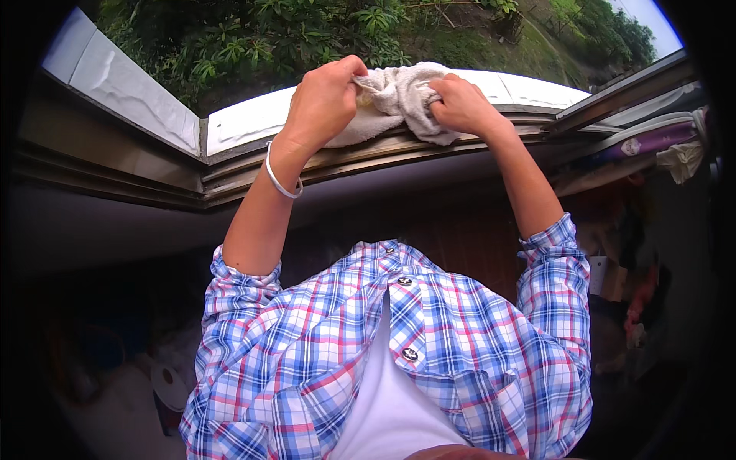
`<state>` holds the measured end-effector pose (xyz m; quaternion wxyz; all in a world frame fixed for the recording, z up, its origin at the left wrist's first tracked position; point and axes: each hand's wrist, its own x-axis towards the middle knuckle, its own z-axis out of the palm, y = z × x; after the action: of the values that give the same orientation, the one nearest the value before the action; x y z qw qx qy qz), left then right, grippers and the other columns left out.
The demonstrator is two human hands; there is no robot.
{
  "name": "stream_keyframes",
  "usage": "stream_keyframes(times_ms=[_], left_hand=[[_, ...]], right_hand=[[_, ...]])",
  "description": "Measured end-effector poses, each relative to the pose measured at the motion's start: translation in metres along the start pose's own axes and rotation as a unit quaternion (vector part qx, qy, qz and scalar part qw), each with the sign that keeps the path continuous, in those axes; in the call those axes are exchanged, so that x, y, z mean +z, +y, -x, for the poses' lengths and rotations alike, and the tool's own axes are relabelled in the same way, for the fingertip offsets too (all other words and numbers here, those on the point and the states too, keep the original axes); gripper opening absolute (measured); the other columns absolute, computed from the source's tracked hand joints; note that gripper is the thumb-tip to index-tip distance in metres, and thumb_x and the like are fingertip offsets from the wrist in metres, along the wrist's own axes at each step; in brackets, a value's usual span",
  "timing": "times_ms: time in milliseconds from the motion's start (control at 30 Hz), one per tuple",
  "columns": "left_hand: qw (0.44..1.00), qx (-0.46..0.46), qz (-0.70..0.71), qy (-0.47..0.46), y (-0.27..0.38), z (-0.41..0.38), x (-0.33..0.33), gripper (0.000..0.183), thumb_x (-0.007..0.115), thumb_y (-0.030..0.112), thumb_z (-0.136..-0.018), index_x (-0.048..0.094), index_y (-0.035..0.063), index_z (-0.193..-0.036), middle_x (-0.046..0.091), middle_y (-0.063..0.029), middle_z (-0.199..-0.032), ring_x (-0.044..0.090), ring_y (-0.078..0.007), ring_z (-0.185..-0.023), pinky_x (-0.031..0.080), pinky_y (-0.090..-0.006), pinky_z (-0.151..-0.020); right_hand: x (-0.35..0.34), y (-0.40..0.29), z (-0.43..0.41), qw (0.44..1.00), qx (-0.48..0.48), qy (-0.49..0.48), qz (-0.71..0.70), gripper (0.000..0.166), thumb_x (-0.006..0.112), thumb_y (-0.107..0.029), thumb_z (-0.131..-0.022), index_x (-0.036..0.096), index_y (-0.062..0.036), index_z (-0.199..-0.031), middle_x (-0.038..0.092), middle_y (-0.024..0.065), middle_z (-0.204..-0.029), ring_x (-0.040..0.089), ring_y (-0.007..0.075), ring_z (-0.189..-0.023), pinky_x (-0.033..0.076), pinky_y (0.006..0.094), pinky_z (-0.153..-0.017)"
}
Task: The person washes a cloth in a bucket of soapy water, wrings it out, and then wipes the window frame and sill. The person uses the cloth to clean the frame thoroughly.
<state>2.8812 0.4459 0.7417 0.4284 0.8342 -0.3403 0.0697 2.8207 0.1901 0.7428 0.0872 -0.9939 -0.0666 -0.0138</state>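
A crumpled off-white terry cloth (397,95) is bunched over the white tiled outer sill (247,121) and the metal window track (368,150). My left hand (328,98) pinches the cloth's left part between thumb and fingers. At its right end, my right hand (463,103) grips a bunched fold, fingers curled in. One corner of the cloth hangs down over the track between my hands. A pale bangle circles my left wrist. The fingertips of both hands are partly hidden in the fabric.
The window frame (115,155) runs along the left, and a sliding sash (621,92) stands at the right. Beside that sash hang purple packaging (655,141) and a pale crumpled cloth or bag (681,158). Leafy shrubs (276,40) grow outside. A paper roll (168,386) sits low at the left.
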Motion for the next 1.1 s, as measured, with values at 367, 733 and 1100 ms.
stream_keyframes(times_ms=[367, 733, 1100], left_hand=[[0.896, 0.014, 0.023, 0.442, -0.017, 0.019, -0.084, 0.007, 0.062, 0.002, -0.095, 0.063, 0.0000, -0.101, 0.068, -0.0066, -0.094, 0.065, -0.0141, -0.082, 0.054, -0.0264, -0.076], [0.929, -0.047, 0.275, 0.241, -0.005, 0.045, -0.067, 0.010, 0.057, 0.004, -0.100, 0.056, 0.0025, -0.110, 0.060, 0.0013, -0.090, 0.057, -0.0049, -0.081, 0.048, -0.0199, -0.073], [0.954, -0.025, 0.099, 0.283, -0.007, 0.168, -0.071, 0.019, 0.059, 0.007, -0.101, 0.057, -0.0007, -0.118, 0.068, -0.0097, -0.090, 0.063, -0.0103, -0.072, 0.053, -0.0217, -0.065]], right_hand=[[0.099, -0.202, -0.082, 0.582, -0.033, -0.042, -0.812, 0.016, 0.052, -0.013, -0.096, 0.067, -0.0073, -0.101, 0.067, 0.0002, -0.088, 0.061, 0.0085, -0.077, 0.051, 0.0284, -0.064], [-0.134, -0.065, -0.080, 0.850, -0.145, 0.125, -0.491, 0.029, 0.041, -0.030, -0.105, 0.058, -0.0063, -0.108, 0.059, 0.0036, -0.089, 0.059, 0.0140, -0.076, 0.053, 0.0280, -0.065], [-0.048, -0.054, -0.006, 0.880, -0.132, -0.047, -0.454, 0.030, 0.056, -0.008, -0.099, 0.062, -0.0012, -0.128, 0.069, 0.0126, -0.115, 0.067, 0.0199, -0.102, 0.052, 0.0299, -0.092]])
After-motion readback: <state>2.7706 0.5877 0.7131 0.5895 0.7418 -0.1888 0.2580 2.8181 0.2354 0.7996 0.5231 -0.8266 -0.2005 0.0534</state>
